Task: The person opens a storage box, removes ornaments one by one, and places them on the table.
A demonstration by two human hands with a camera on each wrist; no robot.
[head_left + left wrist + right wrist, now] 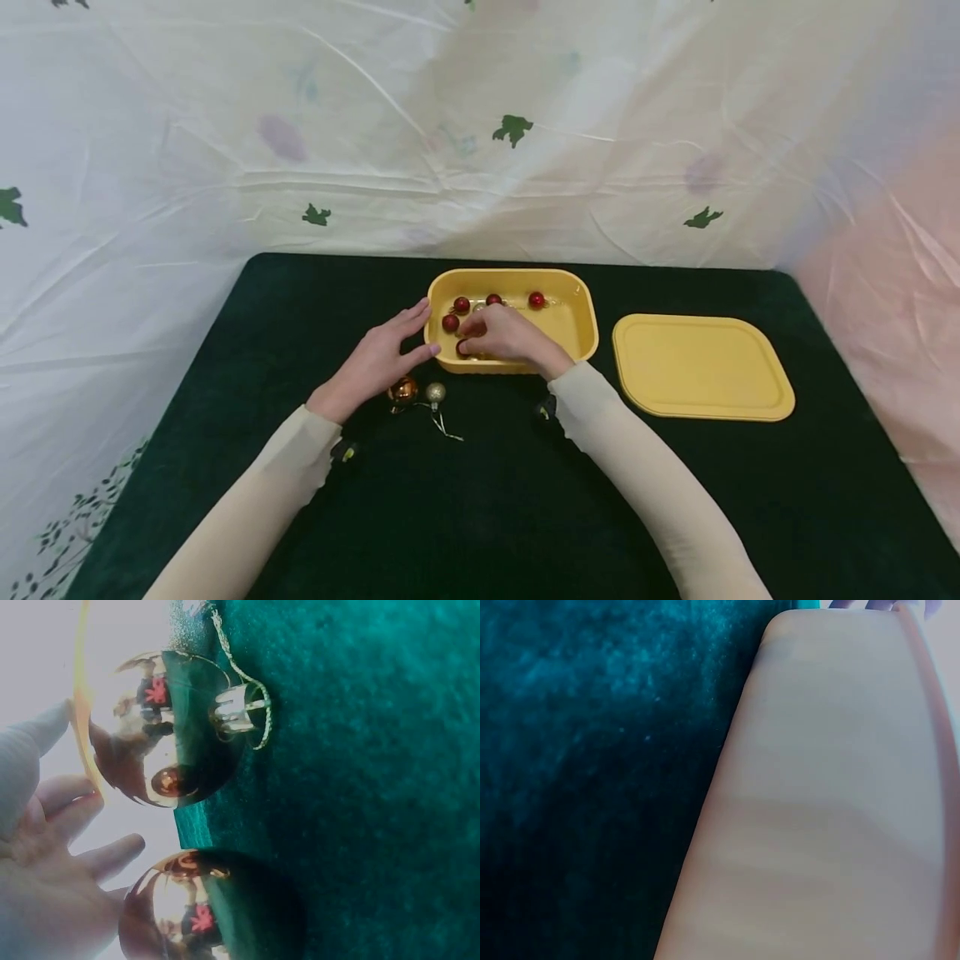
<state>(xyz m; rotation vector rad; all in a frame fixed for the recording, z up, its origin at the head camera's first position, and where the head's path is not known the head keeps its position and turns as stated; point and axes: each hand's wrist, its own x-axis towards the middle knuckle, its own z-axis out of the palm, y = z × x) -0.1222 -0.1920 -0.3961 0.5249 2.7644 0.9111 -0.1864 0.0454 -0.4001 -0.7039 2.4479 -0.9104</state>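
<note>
A yellow rectangular box (577, 321) holds several small dark red Christmas baubles (536, 300). Reaching over its near rim, my right hand (510, 333) pinches a red bauble (462, 348) low inside the front left part. My left hand (373, 358) has its fingers stretched along the box's left end, fingertips at the rim. On the table by the left hand lie a shiny copper bauble (402, 390) and a small gold glitter bauble (435, 392) with a string loop. Two copper baubles, an upper one (165, 727) and a lower one (214, 907), show in the left wrist view.
The yellow lid (705, 367) lies flat to the right of the box. A dark green cloth (480, 517) covers the table, and a patterned white curtain (420, 125) hangs behind it. In the right wrist view the box's outer wall (817, 787) fills much of the picture.
</note>
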